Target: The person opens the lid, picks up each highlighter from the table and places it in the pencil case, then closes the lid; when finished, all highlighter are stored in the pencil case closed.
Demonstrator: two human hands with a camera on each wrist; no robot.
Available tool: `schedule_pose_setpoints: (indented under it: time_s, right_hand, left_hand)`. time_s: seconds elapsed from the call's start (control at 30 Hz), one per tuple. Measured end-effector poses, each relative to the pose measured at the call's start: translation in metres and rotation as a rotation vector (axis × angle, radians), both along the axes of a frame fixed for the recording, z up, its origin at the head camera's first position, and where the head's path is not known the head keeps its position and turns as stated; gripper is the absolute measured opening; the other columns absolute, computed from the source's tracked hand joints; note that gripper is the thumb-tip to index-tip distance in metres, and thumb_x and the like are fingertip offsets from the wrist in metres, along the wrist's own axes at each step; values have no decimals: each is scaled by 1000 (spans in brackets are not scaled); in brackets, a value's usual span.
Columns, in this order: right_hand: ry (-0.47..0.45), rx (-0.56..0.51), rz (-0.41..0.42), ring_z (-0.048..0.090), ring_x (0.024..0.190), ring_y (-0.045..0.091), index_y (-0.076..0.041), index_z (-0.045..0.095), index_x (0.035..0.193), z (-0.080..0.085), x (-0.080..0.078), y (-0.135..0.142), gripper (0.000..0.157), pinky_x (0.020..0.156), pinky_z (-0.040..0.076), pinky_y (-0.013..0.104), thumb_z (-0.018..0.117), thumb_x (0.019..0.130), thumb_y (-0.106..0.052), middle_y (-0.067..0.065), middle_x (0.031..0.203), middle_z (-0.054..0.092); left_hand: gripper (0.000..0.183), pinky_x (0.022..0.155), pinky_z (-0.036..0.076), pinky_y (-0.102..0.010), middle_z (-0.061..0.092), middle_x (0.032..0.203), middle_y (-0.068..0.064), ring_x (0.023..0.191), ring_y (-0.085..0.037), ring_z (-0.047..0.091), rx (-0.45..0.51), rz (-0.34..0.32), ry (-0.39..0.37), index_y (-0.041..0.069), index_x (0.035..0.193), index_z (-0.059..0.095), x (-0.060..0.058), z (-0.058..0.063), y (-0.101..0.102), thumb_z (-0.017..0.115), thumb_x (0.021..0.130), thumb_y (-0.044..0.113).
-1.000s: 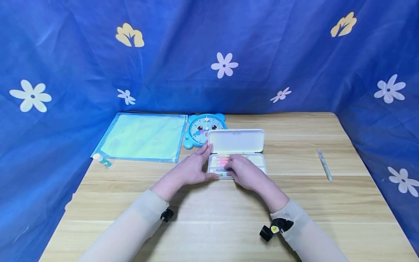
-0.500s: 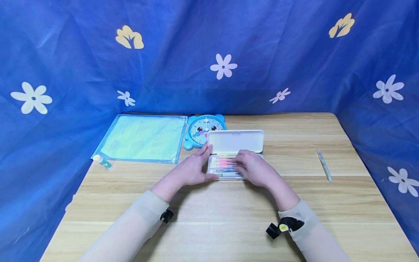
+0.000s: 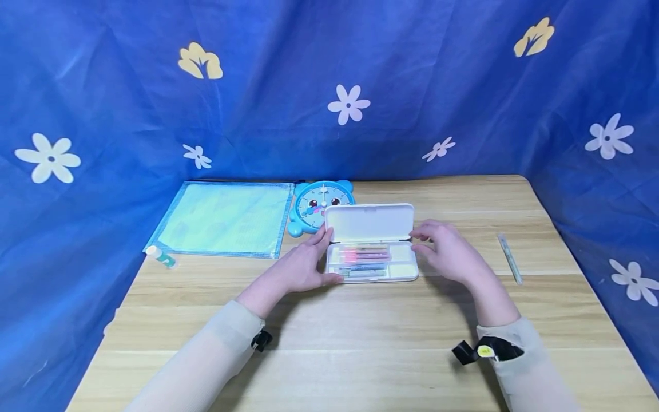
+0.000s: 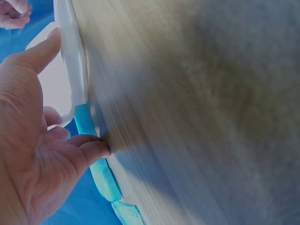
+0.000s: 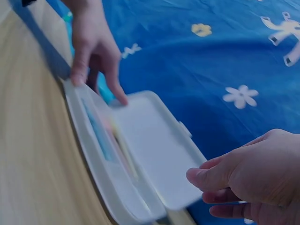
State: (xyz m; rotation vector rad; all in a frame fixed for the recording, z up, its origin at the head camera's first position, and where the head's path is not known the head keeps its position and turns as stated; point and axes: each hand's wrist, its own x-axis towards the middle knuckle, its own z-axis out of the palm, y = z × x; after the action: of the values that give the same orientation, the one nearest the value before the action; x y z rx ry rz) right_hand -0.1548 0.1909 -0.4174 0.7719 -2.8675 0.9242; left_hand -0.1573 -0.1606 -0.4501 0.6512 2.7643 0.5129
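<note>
A white pencil case (image 3: pixel 403 271) lies on the table with its lid (image 3: pixel 369 223) raised. Several pens (image 3: pixel 366 254), pinkish in the back compartment and bluish or green in the front one, lie inside toward the left. My left hand (image 3: pixel 309 266) rests against the case's left end, thumb at the front corner and a finger by the lid. At the opposite end is my right hand (image 3: pixel 450 252), fingers loosely bent close to the lid's lower right corner, holding nothing. In the right wrist view its thumb (image 5: pixel 199 177) appears beside the lid; contact is unclear.
Behind the case stands a blue toy clock (image 3: pixel 309 214), partly covered by the lid. A light-blue mesh pouch (image 3: pixel 226 217) lies left, with a glue stick (image 3: pixel 162 257) at its front corner. A single pen (image 3: pixel 509 258) lies to the right. Blue cloth (image 3: pixel 391 143) hangs behind.
My right hand has come out from over the pens and moved right to the end of the case, exposing the compartments. The left hand stays in place.
</note>
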Motion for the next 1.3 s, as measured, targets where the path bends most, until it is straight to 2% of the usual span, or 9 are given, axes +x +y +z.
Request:
schedule_pose_setpoints:
  time_s: [0.37, 0.6, 0.83, 0.97, 1.13, 1.3]
  right_hand:
    - [34, -10, -165, 68, 100, 35, 4, 75, 119, 3, 8, 66, 24, 85, 56, 56, 76, 97, -4, 18, 113, 74]
    - [2, -27, -273, 69, 97, 39, 7, 74, 119, -2, 14, 102, 26, 82, 55, 57, 76, 99, -9, 23, 113, 73]
    - [-7, -3, -349, 72, 89, 39, 8, 74, 119, -17, 14, 129, 30, 76, 57, 45, 78, 98, -14, 25, 105, 74]
    - [-18, 18, -388, 71, 89, 39, 9, 74, 118, -30, 14, 140, 32, 74, 55, 44, 77, 99, -18, 25, 102, 75]
    - [-53, 32, -460, 69, 93, 41, 11, 72, 120, -41, 15, 150, 38, 76, 52, 49, 76, 100, -21, 27, 104, 73]
    - [-64, 58, -521, 67, 86, 35, 11, 71, 114, -48, 17, 156, 39, 72, 51, 44, 79, 97, -23, 23, 97, 72]
  left_hand:
    - [125, 122, 34, -47, 7, 175, -13, 155, -36, 27, -2, -2, -5, 11, 170, 11, 0, 0, 0, 77, 84, 72]
    - [124, 122, 34, -46, 5, 175, -12, 156, -35, 27, -6, -2, -8, 11, 170, 11, 1, -1, -1, 77, 84, 72]
    - [124, 122, 34, -46, 2, 175, -11, 156, -35, 26, -11, 4, -5, 13, 171, 10, 2, -2, -2, 77, 85, 71]
    - [123, 122, 34, -47, 1, 175, -11, 156, -36, 26, -2, 3, 0, 14, 171, 9, 2, -2, -1, 78, 85, 70]
    - [124, 121, 35, -47, 1, 175, -12, 155, -37, 28, 10, -3, 2, 14, 171, 10, 2, -2, -1, 78, 85, 70]
    - [123, 121, 36, -48, 1, 175, -11, 155, -37, 29, 13, -3, 4, 14, 171, 10, 1, -1, -2, 78, 85, 70]
